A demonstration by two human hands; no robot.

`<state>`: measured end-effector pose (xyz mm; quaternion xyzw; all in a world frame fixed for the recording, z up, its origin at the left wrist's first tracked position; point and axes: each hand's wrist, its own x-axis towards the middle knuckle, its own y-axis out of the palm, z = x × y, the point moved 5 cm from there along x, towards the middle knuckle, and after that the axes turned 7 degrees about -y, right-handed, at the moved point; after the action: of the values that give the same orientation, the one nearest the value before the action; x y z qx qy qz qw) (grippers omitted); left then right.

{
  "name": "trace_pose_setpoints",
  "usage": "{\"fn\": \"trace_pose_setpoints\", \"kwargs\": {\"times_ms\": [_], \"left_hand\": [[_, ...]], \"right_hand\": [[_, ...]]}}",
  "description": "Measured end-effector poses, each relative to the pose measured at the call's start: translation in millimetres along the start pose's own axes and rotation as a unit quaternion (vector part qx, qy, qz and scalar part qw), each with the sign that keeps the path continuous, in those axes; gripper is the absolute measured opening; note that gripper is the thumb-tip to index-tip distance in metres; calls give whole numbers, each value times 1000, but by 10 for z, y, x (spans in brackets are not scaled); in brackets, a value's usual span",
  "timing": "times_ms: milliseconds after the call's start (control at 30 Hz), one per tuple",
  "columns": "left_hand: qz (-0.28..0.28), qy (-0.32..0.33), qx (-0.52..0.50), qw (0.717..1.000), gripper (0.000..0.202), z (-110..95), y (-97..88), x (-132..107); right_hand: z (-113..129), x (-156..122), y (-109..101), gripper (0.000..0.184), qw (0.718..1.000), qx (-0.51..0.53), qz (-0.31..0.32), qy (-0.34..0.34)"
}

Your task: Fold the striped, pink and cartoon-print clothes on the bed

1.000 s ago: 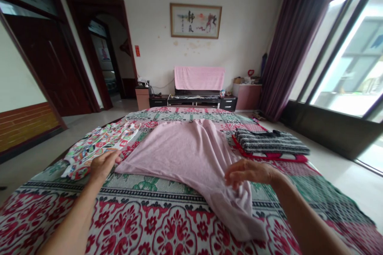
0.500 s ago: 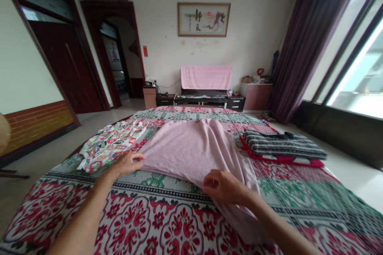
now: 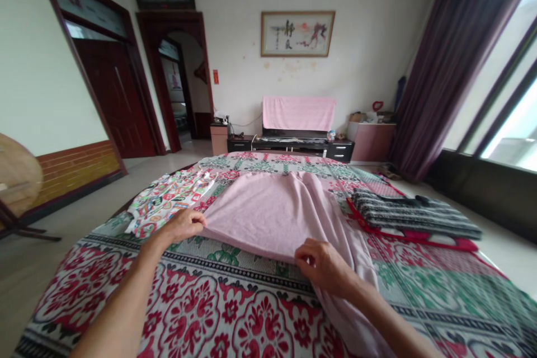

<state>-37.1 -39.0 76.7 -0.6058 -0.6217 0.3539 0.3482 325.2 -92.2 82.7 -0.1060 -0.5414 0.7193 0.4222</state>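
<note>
Your left hand (image 3: 184, 226) and right hand (image 3: 321, 265) both pinch the near hem of the pink shirt (image 3: 272, 212), spread flat on the bed (image 3: 210, 313), unfolded. Striped stack (image 3: 413, 215) beside it: folded. Printed garment (image 3: 168, 201): loose.

The pink garment (image 3: 272, 212) was a plain, pale knit piece, spread wide and mostly flat across the centre of the frame on the patterned bedspread (image 3: 235, 313). Soft folds ran lengthwise down its right half. Its near edge was raised a little off the cover, with shadow beneath it, pinched at the left corner by the left hand (image 3: 184, 225) and right of centre by the right hand (image 3: 323, 265). A long, narrow part trailed along the right side towards the lower right.
</note>
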Motion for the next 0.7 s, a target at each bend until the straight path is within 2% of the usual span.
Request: {"fn": "trace_pose_setpoints", "kwargs": {"times_ms": [100, 200, 300, 367, 533, 600, 700], "left_hand": [[39, -14, -7, 999, 27, -2, -3, -42], [82, -54, -14, 995, 27, 1, 28, -99], [63, -86, -4, 994, 25, 0, 17, -121], [22, -96, 16, 995, 25, 7, -8, -102], [-80, -109, 75, 988, 27, 127, -28, -10], [-80, -122, 76, 986, 25, 216, -2, 5], [-62, -127, 54, 989, 20, 302, 10, -20]], "right_hand": [[37, -11, -54, 18, 999, 36, 25, -13], [54, -52, -9, 19, 992, 90, 85, 0], [82, -87, 74, 22, 974, 168, 150, 11], [74, -69, 58, 24, 975, 181, 131, 13], [-108, 4, -88, 26, 995, 93, -5, 34], [-209, -1, -91, 25, 997, 62, -35, 42], [-323, -26, -23, 25, 998, 43, -38, 31]]}}
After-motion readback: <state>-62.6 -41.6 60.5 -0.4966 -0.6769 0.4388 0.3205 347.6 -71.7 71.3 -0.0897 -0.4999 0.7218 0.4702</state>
